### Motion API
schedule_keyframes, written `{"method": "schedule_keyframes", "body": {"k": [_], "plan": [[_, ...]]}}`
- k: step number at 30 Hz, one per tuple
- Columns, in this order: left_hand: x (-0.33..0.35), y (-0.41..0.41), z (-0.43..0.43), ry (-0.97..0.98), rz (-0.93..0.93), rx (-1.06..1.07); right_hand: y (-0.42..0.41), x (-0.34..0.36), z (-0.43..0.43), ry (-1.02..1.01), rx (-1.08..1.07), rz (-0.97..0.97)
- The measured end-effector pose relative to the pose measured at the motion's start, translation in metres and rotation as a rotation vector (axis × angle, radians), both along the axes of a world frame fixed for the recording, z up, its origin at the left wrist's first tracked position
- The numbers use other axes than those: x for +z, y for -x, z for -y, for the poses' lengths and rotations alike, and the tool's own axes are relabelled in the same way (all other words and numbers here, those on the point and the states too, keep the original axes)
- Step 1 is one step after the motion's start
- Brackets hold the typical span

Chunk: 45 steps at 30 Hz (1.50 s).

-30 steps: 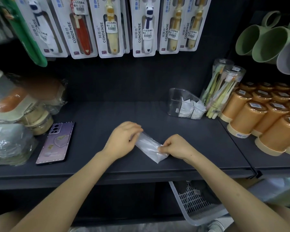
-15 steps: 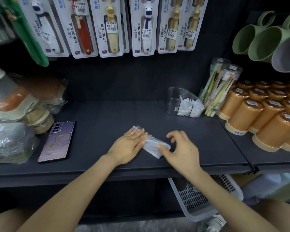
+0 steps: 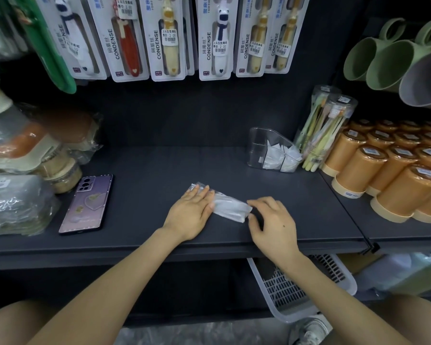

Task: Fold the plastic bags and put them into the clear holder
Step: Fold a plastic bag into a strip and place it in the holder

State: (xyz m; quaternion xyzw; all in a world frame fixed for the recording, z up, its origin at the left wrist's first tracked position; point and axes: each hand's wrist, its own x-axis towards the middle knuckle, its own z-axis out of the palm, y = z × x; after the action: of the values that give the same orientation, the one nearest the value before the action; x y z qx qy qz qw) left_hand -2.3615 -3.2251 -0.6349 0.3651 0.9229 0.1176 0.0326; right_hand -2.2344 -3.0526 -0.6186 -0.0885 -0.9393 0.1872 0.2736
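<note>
A plastic bag, folded into a narrow translucent strip, lies flat on the dark shelf near its front edge. My left hand lies flat, fingers extended, pressing the strip's left end. My right hand is at the strip's right end, its fingertips touching the end edge. The clear holder stands at the back right of the shelf, with folded white bags tucked into its right side.
A purple phone lies at the left. Wrapped goods are piled at the far left. Tubes of toothbrushes and orange cups stand at the right. Packaged toothbrushes hang above. A white basket sits below the shelf.
Both hands gripped the strip's ends a second ago. Since then my left hand has opened flat on the bag, and my right hand has loosened to its fingertips.
</note>
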Motion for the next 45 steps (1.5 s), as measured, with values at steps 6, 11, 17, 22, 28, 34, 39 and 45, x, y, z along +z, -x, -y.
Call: {"method": "schedule_keyframes", "body": {"k": [6,11,17,22,28,34,39,45], "plan": [[0.003,-0.001,0.002,-0.002,0.000,0.017,0.013,-0.004,0.013,-0.220,0.276,0.450],[0.007,0.005,0.003,-0.004,0.036,0.057,0.005,-0.005,0.009,-0.233,0.283,0.592],[0.010,-0.004,-0.005,0.028,-0.079,-0.156,0.005,0.000,0.012,-0.244,0.293,0.602],[0.011,0.018,0.004,0.087,0.026,-0.111,0.006,0.003,0.012,-0.223,0.289,0.641],[0.006,0.023,0.009,0.121,0.016,-0.101,-0.004,-0.003,-0.001,-0.182,0.248,0.628],[0.006,0.022,0.008,0.133,0.012,-0.080,-0.012,0.004,-0.009,-0.103,0.156,0.563],[0.007,0.021,0.008,0.147,0.007,-0.074,0.015,-0.002,0.008,-0.130,-0.348,0.154],[0.004,0.021,0.009,0.108,0.031,-0.057,0.036,0.005,0.024,0.206,-0.449,0.322]]}}
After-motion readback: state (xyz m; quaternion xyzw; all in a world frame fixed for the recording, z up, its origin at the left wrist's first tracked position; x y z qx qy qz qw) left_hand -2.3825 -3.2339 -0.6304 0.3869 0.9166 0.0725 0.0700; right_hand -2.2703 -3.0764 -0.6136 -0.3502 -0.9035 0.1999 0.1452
